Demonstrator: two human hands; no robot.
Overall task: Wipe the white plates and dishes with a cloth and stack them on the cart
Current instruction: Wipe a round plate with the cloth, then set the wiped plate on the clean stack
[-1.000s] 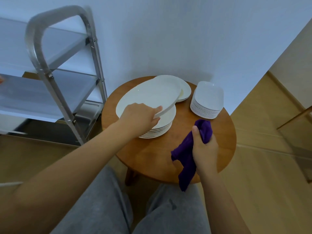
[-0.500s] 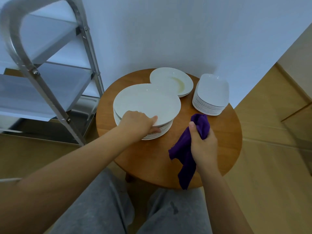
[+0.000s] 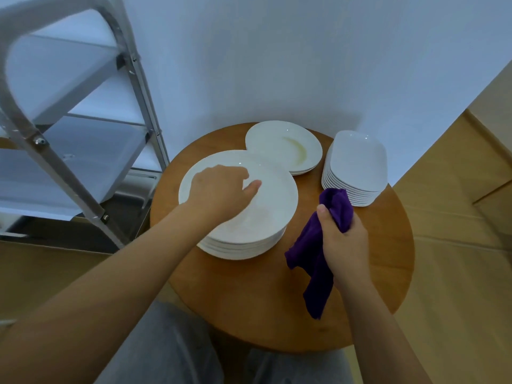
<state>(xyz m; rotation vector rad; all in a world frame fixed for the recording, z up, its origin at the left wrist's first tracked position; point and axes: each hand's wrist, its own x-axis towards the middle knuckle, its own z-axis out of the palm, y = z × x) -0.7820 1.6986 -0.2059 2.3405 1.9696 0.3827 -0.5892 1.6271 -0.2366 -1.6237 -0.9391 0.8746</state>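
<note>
1. My left hand point(image 3: 221, 189) lies over the top plate point(image 3: 266, 206) of the big stack point(image 3: 241, 245), on its left half. The fingers curl loosely and the thumb points right across the plate. I see nothing pinched between them, so I read this hand as holding nothing, though I cannot tell whether the knuckles touch the plate.

2. My right hand point(image 3: 343, 239) is wrapped around the purple cloth point(image 3: 318, 250). One bunched end sticks up above my thumb; the long tail hangs down over the table point(image 3: 249, 314).

3. The relation that matters: the top plate lies directly to the left of the cloth hand, just beside it, with the plate's right rim nearest the cloth. The left hand is already on the plate, so it is the one to lift or steady it; the right only has to sweep leftward.

4. The plate is round, so it has no long axis to line up with. The free rim on the right and near side looks to me like the easiest entry for the cloth.

5. Behind the stack sits a second, lower pile point(image 3: 285, 148), its top plate showing a yellowish smear. To the right, near the cloth's bunched end, stands a stack of squarish dishes point(image 3: 357, 167).

6. The cart point(image 3: 69, 162) stands to the left of the table, on my left hand's side. I see no plates on the shelves in view, so I judge the job to be near its start.
</note>
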